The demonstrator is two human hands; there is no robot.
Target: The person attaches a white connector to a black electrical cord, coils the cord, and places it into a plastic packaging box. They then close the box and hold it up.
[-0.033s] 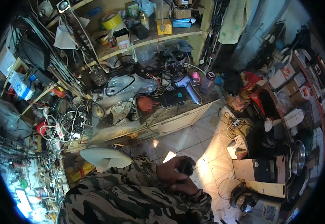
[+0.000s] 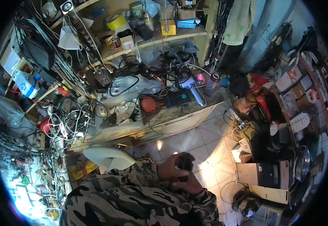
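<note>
In front of my camouflage jacket [image 2: 133,199], both hands are together over the floor. My left hand [image 2: 168,168] curls around a small, dark, rounded object [image 2: 185,163], whose kind I cannot make out. Just below, my right hand [image 2: 191,184] presses its fingers to the lower end of the same dark object. The fingers partly cover it, and shade hides its details.
Beyond my hands stands a cluttered bench [image 2: 179,119] with a lilac hair dryer [image 2: 192,90], a black tablet-like panel [image 2: 178,98] and a purple bottle [image 2: 212,84]. A pale chair [image 2: 109,157] is at my left; a boxy appliance [image 2: 267,174] is at the right.
The dark object appears slightly turned in my hands, and my left fingers look more spread around it. The whole view has shifted a little.
</note>
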